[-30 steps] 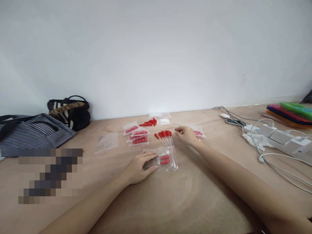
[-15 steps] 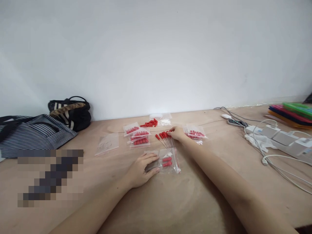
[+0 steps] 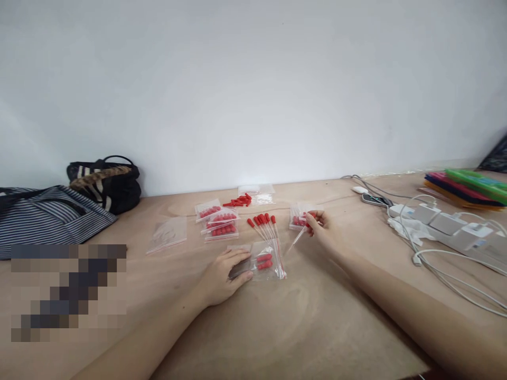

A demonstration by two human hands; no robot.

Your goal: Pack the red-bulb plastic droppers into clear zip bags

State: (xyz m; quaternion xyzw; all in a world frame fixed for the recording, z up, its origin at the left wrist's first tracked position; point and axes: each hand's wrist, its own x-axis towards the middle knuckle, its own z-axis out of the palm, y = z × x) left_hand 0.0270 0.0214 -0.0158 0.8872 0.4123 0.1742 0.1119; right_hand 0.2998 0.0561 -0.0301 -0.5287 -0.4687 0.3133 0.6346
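Note:
My right hand (image 3: 322,229) pinches a dropper (image 3: 298,237) by its red rubber bulb, with its thin clear tube slanting down to the left. Under the spread fingers of my left hand (image 3: 226,273) lies a clear zip bag (image 3: 259,275), pressed flat on the table. Two red bulbs (image 3: 264,265) show through that bag. Several droppers (image 3: 266,227) with red bulbs fan out just behind it, their tubes pointing toward me at the bag's zip end. Part of the bag is hidden beneath my left hand.
Filled zip bags (image 3: 222,228) lie left of centre, and another bag (image 3: 296,219) sits behind my right hand. Loose red bulbs (image 3: 240,200) and clear tubes (image 3: 263,199) are near the wall. A flat bag (image 3: 168,235), white chargers (image 3: 438,219) with cables, and a striped bag (image 3: 51,221) flank these.
My right hand has moved right, away from the fanned droppers, with one dropper in its fingers. My left hand stays on the bag. The view has shifted slightly.

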